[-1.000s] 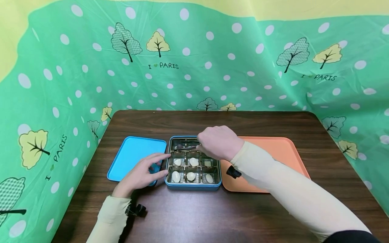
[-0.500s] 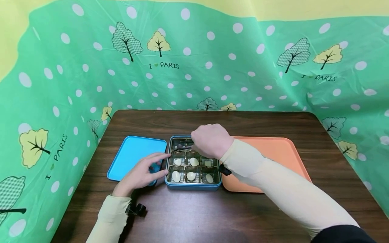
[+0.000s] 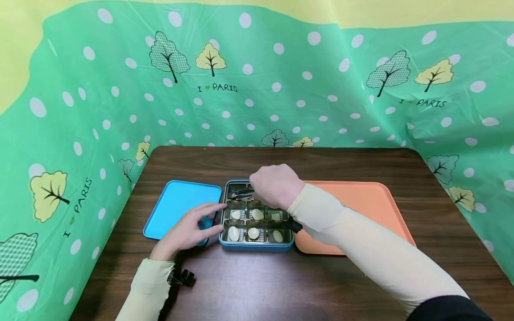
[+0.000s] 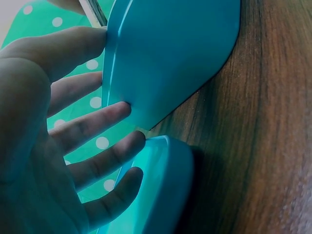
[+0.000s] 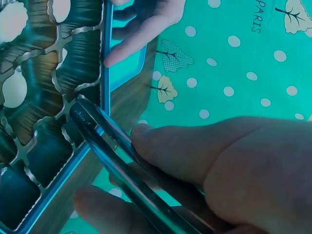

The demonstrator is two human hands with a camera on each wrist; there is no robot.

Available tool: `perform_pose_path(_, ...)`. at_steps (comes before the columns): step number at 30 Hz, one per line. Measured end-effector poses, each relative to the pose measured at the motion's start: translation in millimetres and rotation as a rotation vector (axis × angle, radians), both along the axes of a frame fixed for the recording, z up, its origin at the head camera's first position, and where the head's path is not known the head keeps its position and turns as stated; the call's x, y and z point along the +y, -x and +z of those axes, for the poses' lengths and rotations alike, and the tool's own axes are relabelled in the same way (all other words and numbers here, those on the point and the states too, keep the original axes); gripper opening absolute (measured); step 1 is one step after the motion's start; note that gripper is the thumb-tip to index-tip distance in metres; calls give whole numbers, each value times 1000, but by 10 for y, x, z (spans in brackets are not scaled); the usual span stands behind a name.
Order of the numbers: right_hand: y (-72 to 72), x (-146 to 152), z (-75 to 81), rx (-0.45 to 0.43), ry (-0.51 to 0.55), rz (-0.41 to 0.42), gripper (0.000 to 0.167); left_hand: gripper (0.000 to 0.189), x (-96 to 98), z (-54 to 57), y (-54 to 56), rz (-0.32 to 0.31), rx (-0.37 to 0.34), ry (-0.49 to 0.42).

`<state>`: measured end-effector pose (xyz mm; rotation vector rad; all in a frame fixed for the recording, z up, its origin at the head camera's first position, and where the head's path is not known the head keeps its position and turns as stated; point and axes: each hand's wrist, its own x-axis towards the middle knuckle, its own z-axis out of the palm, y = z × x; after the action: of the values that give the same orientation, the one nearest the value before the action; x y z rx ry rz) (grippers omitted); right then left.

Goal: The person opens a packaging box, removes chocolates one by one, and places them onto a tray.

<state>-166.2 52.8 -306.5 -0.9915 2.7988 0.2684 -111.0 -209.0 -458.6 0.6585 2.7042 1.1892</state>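
A blue tin (image 3: 257,247) with a divided metallic insert stands mid-table, whitish pieces (image 3: 253,233) in its two front rows. My right hand (image 3: 277,186), above the tin's back row, grips a pair of metal tongs (image 5: 122,173). Their tips sit close together over the dividers near the tin's edge; nothing shows between them. The hand hides part of the back row. At the tin's left wall, my left hand (image 3: 186,227) has its fingers spread and touches the side. In the left wrist view, its fingertips lie against the tin's blue wall (image 4: 175,48).
Left of the tin lies a blue tray-like lid (image 3: 176,203), partly beneath my left hand. An orange tray (image 3: 357,196) lies to the right, under my right forearm. The brown wooden table (image 3: 249,285) ends at a green dotted cloth (image 3: 273,84).
My right hand has moved a little to the left along the tin's back row, bringing the tongs with it. The left hand has stayed in place.
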Motion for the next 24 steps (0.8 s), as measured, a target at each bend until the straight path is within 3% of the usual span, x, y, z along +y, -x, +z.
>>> perform_pose_path(8,22,63,22,-14,-2,-11,28,58,18,12,-8,4,6,5)
perform_pose_path(17,60,28,115,-27,-41,-47,23,58,12,7,-5,6,2,9)
perform_pose_path(24,80,-14,127,-4,-78,-9,22,58,7,16,-2,8,1,9)
